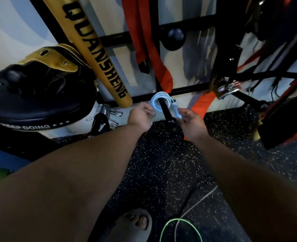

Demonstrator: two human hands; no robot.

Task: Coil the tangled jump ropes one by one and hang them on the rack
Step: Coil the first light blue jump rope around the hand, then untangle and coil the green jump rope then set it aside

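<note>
A coiled light-blue jump rope (157,102) hangs looped over a black peg (165,111) of the wall rack. My left hand (141,115) is at the coil's left side, fingers curled and pinching its strands. My right hand (190,122) is just right of the peg, fingers loosely spread next to the rope's pale handle (176,111), apparently touching it. On the floor near my foot lie a green rope (181,227), a grey rope (199,200) and a black rope (188,201).
A gold padded bat (93,49) leans on the rack at left, above a black and gold headguard (44,70) and a black pad (39,109). Orange straps (149,42) hang from the rack. Another peg (101,117) holds metal clips. Dark gear (284,102) hangs at right.
</note>
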